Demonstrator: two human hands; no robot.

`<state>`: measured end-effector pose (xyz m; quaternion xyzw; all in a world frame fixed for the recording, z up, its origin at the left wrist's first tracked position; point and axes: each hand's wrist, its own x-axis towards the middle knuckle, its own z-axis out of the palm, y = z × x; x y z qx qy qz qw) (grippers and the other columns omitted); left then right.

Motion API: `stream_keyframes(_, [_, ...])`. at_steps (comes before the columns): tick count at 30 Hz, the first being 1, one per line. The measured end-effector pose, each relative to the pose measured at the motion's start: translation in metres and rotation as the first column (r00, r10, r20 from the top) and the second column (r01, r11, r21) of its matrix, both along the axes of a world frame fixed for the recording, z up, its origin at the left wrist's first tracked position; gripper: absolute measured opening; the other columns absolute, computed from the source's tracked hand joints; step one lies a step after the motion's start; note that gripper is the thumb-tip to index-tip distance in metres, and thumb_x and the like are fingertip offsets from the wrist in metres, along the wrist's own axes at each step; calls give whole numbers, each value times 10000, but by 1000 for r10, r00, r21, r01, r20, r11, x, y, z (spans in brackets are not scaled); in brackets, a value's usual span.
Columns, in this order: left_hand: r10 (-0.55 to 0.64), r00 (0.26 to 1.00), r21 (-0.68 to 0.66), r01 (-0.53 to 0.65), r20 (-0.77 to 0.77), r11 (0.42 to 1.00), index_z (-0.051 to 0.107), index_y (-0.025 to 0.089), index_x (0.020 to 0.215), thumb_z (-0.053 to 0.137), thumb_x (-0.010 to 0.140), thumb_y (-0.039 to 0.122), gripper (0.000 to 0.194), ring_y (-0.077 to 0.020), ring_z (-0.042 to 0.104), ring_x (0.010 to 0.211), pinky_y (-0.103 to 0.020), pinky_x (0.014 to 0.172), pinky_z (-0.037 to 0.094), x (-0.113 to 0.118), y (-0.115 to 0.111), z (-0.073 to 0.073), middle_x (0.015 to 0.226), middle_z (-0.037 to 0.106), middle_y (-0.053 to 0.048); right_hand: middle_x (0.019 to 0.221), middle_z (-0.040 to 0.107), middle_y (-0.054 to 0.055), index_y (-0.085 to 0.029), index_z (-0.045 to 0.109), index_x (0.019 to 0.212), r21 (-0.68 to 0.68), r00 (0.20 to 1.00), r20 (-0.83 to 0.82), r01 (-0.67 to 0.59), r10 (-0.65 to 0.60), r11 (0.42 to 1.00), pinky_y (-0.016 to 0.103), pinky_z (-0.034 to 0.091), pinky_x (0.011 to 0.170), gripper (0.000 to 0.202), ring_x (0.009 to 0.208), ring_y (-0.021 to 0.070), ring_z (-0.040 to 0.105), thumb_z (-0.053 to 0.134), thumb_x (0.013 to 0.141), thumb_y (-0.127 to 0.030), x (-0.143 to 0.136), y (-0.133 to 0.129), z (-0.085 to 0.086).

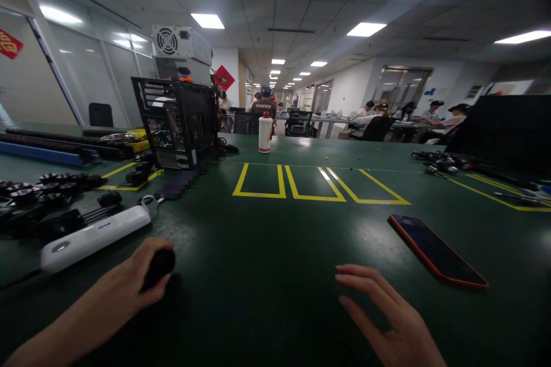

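Observation:
My left hand (144, 278) is closed around a small round black object (158, 268), just over the green tabletop (249, 287). What kind of object it is I cannot make out. A white power strip (97, 238) lies to the left of that hand, its cable running off the left edge. At the lower right, my right hand (383, 312) holds nothing; its thumb and fingers are bent and apart. Beyond the right hand, a phone (437, 249) with an orange-red case edge lies flat, dark screen up.
An open black computer case (181, 120) carries a power supply (181, 43) on top. A white bottle (264, 133) stands behind yellow tape outlines (260, 195). Black cables and parts (47, 189) crowd the left; a dark monitor (508, 135) stands right. People sit at far desks.

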<state>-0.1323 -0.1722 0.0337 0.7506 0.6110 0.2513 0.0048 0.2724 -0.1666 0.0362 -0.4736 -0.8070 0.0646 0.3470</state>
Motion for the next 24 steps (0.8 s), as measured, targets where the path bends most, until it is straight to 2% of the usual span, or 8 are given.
stream_keyframes(2, [-119, 993, -125, 118, 1, 985, 353, 293, 1101, 483, 741, 296, 383, -190, 557, 852, -347, 771, 456, 35, 32, 14, 1066, 500, -14, 1055, 565, 33, -259, 550, 1004, -118, 993, -9, -118, 117, 986, 265, 527, 745, 241, 924, 158, 585, 507, 767, -248, -14, 15, 18])
stream_keyframes(5, [-317, 948, -56, 317, 14, 947, 364, 230, 1092, 526, 707, 275, 420, -195, 534, 884, -347, 796, 432, 88, 85, 23, 1054, 491, -39, 1023, 572, 35, -240, 547, 1020, -283, 961, -98, -276, 258, 919, 322, 490, 807, 251, 928, 160, 569, 502, 773, -258, -38, 55, 31])
stream_keyframes(8, [-394, 919, 3, 394, -5, 919, 378, 212, 1069, 556, 684, 235, 425, -203, 518, 907, -348, 792, 429, 130, 127, 13, 1022, 501, -46, 1057, 571, 65, -192, 519, 1062, -412, 924, -320, -335, 209, 848, 334, 472, 832, 328, 950, 169, 565, 537, 748, -284, -60, 104, 21])
stream_keyframes(10, [-418, 909, 24, 418, -7, 908, 382, 211, 1065, 565, 678, 218, 429, -209, 509, 932, -354, 799, 428, 149, 145, 1, 1035, 499, -47, 1050, 581, 84, -161, 531, 1048, -449, 889, -432, -357, 151, 819, 351, 446, 865, 354, 962, 183, 561, 570, 721, -292, -70, 131, 8])
stream_keyframes(13, [-414, 910, 55, 412, 21, 909, 380, 209, 1071, 565, 683, 210, 430, -219, 491, 983, -367, 817, 425, 163, 157, -15, 1072, 489, -53, 1040, 590, 91, -158, 541, 1032, -508, 809, -584, -429, 67, 747, 363, 466, 821, 366, 931, 196, 576, 589, 701, -309, -78, 155, -12])
stream_keyframes(15, [-416, 908, 68, 413, 43, 908, 377, 210, 1083, 567, 684, 208, 442, -226, 478, 1015, -378, 828, 422, 165, 159, -20, 1103, 478, -56, 1010, 603, 88, -153, 554, 999, -519, 775, -631, -435, 12, 736, 362, 469, 808, 361, 903, 193, 585, 616, 675, -300, -79, 161, -21])
stream_keyframes(19, [-443, 890, 84, 436, 109, 896, 377, 219, 1121, 582, 684, 221, 483, -227, 469, 1044, -398, 871, 397, 163, 159, -22, 1142, 467, -56, 961, 619, 68, -153, 567, 947, -484, 754, -657, -432, 10, 761, 357, 458, 814, 344, 880, 180, 587, 648, 634, -271, -79, 164, -28])
stream_keyframes(24, [-465, 836, 44, 473, 292, 880, 253, 188, 1261, 653, 638, 352, 758, -243, 427, 1114, -398, 932, 353, 154, 161, -22, 1226, 430, -98, 976, 605, 59, -166, 556, 934, -409, 751, -656, -442, 79, 798, 352, 459, 807, 339, 865, 171, 593, 654, 611, -193, -78, 168, -31])
